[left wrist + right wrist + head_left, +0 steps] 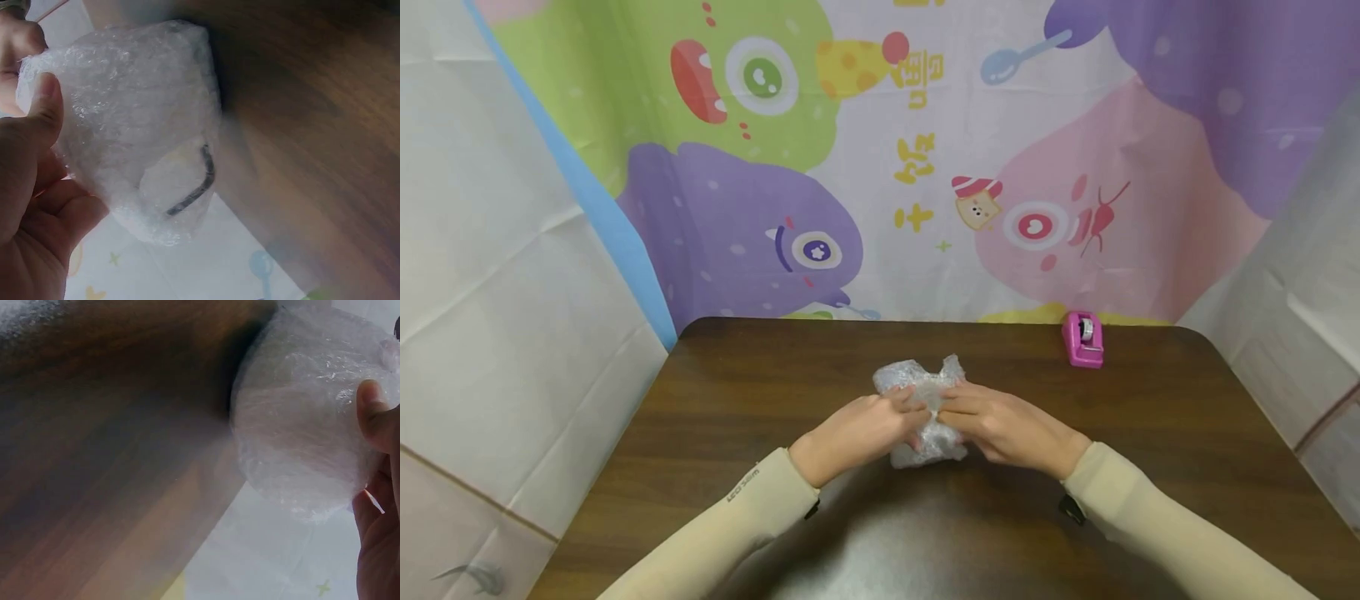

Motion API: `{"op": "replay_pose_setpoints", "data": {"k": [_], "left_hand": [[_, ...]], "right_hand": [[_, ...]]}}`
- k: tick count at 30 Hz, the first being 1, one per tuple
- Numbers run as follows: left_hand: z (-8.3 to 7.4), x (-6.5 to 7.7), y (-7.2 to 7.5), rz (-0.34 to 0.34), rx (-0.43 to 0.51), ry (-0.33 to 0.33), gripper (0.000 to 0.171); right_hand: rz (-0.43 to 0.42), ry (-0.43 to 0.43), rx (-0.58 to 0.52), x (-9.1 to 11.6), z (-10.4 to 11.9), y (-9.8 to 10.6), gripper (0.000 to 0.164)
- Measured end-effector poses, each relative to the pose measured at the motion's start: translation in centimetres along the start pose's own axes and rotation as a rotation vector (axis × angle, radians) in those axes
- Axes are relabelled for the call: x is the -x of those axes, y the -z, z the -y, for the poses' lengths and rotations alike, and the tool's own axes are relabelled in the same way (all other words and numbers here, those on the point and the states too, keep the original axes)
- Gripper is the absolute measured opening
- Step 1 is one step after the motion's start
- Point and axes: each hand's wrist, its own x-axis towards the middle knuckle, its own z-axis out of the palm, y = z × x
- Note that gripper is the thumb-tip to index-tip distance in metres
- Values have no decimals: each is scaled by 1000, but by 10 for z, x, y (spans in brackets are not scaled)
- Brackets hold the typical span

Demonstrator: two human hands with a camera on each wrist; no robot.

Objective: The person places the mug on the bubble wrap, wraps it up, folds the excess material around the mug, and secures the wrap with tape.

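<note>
A bundle of clear bubble wrap (928, 446) is on the table between both hands. My left hand (868, 425) holds its left side, thumb (47, 103) against the wrap and the other fingers curled at its edge. From the opposite side my right hand (1000, 421) grips the wrap, its thumb (374, 412) pressed on the film. The fingertips of both hands nearly meet over the top. A dark bent strip (203, 184) shows through the wrap in the left wrist view. What lies inside is too blurred to tell.
A pink tape dispenser (1084, 340) with a roll in it stands near the back right edge of the brown wooden table (737, 392). Behind the table hangs a cartoon-printed cloth (910, 275). Pale tiled walls (490, 275) rise at both sides.
</note>
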Motion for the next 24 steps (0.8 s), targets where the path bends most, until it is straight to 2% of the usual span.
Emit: {"op": "replay_pose_setpoints", "data": {"k": [7, 13, 19, 24], "left_hand": [[0, 1, -4, -38, 4, 1, 31], [-1, -1, 0, -19, 24, 13, 32], [0, -4, 3, 2, -36, -49, 38], [3, -6, 1, 33, -2, -75, 40]], "right_hand": [[24, -17, 2, -6, 0, 3, 33], [82, -52, 0, -15, 1, 6, 20], [151, -90, 7, -23, 3, 10, 20], [184, -117, -17, -25, 5, 11, 21]]}}
